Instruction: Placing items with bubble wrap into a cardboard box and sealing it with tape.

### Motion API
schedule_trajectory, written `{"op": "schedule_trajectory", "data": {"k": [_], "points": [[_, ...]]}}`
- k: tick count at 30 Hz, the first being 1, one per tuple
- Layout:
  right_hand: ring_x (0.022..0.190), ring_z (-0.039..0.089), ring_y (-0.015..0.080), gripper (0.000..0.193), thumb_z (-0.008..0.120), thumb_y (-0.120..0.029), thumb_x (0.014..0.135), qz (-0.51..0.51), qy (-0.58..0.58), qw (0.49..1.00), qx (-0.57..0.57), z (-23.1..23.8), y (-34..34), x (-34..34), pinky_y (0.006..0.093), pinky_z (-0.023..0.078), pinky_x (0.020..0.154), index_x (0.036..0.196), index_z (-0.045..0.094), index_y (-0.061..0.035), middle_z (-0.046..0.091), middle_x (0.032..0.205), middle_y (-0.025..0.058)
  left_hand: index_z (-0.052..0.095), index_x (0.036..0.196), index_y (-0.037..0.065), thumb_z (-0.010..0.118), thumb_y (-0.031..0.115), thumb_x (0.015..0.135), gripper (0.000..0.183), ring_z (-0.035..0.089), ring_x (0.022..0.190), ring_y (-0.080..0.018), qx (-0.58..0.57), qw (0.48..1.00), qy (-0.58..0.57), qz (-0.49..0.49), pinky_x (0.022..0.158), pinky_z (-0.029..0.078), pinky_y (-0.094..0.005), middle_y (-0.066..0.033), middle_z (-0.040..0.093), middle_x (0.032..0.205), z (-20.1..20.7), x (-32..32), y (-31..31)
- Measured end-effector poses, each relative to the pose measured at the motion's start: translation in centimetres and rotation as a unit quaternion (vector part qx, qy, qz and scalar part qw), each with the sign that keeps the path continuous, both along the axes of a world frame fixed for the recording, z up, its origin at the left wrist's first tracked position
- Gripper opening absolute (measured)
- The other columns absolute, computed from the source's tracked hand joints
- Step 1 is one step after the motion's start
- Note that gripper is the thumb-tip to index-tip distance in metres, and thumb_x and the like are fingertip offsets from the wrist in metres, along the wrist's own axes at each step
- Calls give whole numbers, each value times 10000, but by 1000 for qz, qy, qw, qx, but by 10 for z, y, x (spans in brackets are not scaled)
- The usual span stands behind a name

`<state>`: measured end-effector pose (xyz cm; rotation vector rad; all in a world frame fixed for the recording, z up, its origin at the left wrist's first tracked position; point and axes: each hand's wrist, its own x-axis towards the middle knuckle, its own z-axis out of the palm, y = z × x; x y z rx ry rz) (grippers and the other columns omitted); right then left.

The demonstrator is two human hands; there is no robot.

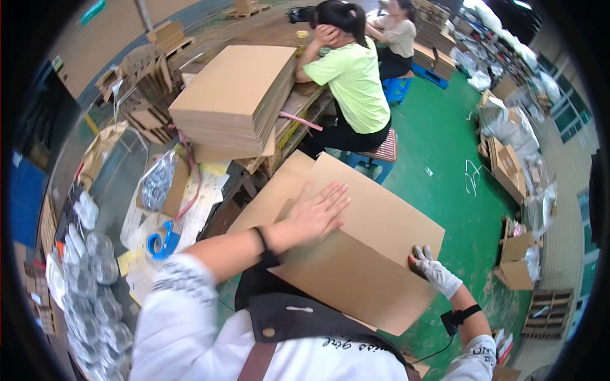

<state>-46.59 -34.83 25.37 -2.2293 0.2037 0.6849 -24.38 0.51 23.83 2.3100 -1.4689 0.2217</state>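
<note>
The gloved right hand (435,270) grips the cardboard (380,213) at its right edge.

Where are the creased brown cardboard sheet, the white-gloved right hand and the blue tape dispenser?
Creased brown cardboard sheet (381,222): head view, on the panel above the crease.
White-gloved right hand (440,273): head view, on its middle.
Blue tape dispenser (169,242): head view, on its body.

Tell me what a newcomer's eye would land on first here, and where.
Probably the folded brown cardboard, front and centre, with the bare left hand spread over it and the white-gloved right hand at its right edge. Next, the lime shirt of a person seated near the top centre, and the thick stack of cardboard sheets left of it in the picture.
</note>
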Motion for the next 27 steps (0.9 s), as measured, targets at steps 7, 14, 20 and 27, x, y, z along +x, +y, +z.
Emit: {"op": "schedule_trajectory", "data": {"k": [7, 14, 20, 27], "points": [[1411, 186, 352, 622, 504, -181, 882, -143, -329, 892, -276, -68, 14, -36, 394, 190, 1141, 1447, 282, -44, 170, 1524, 234, 265, 1456, 52, 452, 455, 938, 683, 210, 1413, -270, 92, 980, 70, 164, 1113, 166, -519, -159, 243, 1518, -15, 14, -3], [1297, 380, 277, 692, 514, -245, 941, -450, -231, 841, 192, -52, 23, -26, 349, 295, 1081, 1448, 158, 63, 352, 1435, 206, 240, 1460, 21, 511, 391, 959, 679, 467, 1219, -190, -174, 797, 571, 93, 1014, 366, -299, -115, 497, 1342, -44, 68, 53], [1302, 361, 392, 695, 524, -349, 891, -329, -65, 907, -255, -24, 99, 6, 414, 316, 1068, 1392, 285, 69, 401, 1386, 262, 357, 1397, -13, 575, 358, 932, 634, 543, 1102, -166, -192, 819, 512, 172, 946, 430, -302, -130, 525, 1305, -74, 79, 93], [826, 647, 324, 359, 641, -169, 802, 113, -115, 986, -31, 165, 324, 124, 375, 512, 719, 1117, 594, -2, 656, 885, 183, 429, 1358, 13, 616, 402, 875, 647, 488, 1231, -324, -208, 840, 477, 157, 1018, 389, -356, -206, 523, 1311, -94, 80, 84]]}}
